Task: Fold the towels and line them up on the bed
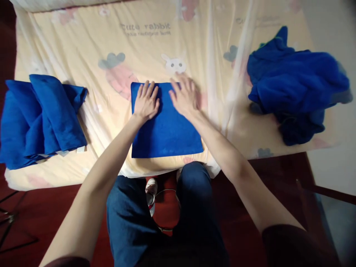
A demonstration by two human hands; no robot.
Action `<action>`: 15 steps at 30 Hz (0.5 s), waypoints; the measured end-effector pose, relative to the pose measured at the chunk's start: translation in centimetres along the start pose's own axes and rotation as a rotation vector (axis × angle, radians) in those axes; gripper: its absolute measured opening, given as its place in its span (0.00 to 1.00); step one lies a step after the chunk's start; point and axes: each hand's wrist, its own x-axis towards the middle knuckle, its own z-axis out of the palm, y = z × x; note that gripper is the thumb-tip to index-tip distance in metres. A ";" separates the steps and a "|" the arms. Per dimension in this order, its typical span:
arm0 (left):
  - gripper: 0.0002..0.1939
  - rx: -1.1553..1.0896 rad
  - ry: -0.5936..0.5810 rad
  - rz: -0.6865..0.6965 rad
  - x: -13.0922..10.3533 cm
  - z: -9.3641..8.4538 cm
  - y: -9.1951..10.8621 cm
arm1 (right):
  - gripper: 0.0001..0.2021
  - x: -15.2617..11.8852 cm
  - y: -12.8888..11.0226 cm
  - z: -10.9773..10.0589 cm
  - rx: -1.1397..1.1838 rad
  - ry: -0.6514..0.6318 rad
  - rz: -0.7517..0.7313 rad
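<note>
A blue cloth [167, 133], roughly square, lies flat in front of me on the covered bed. My left hand [146, 101] rests on its upper left part, palm down with the fingers stretched out. Over the upper right part is my right hand [184, 95], its fingers spread and slightly blurred, some reaching past the far edge. Neither hand grips anything. Whether the right palm presses on the cloth or hovers just above it, I cannot tell.
To the left lie several folded blue cloths [55, 115] with white tags. A crumpled heap of blue cloth [300, 85] sits at the right. The yellow printed bedsheet [200, 40] has sheer white fabric over it. A thin black stand [11, 218] is at lower left.
</note>
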 end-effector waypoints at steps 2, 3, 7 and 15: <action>0.37 -0.045 -0.016 -0.041 -0.5 1.4 0.4 | 0.27 -1.0 -1.5 1.1 0.055 -0.122 -0.103; 0.38 -0.064 -0.003 -0.081 -0.6 1.9 0.2 | 0.28 -1.3 -1.5 1.9 0.077 -0.147 -0.084; 0.40 -0.135 0.071 -0.244 -0.7 2.2 -2.0 | 0.34 -1.5 2.5 4.3 0.112 -0.095 0.113; 0.41 -0.196 0.078 -0.298 -0.7 1.1 -1.4 | 0.36 -1.1 4.3 3.7 0.110 -0.038 0.210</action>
